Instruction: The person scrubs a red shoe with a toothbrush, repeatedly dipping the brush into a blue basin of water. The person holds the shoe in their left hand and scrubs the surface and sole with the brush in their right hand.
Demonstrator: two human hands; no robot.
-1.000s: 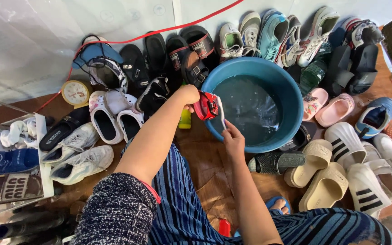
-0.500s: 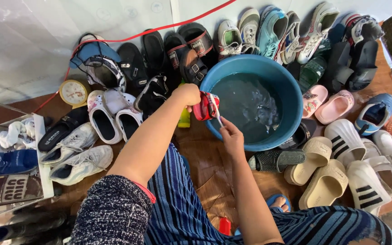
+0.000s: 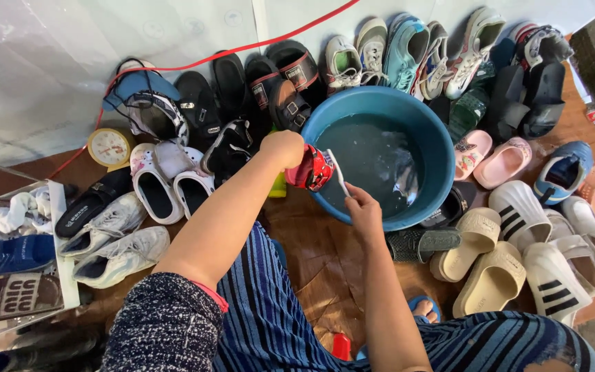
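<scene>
Blue, and biggest of all, the basin (image 3: 435, 148) sits on the floor (image 3: 318, 255) holding water, ringed by shoes: sneakers (image 3: 115, 238) at left, cream slides (image 3: 490, 272) at right. Over its near rim the left hand (image 3: 285, 148) grips a small red shoe (image 3: 313, 169), fingers closed around it. Touching the shoe, a white brush (image 3: 337, 173) is held in the closed right hand (image 3: 363, 207).
</scene>
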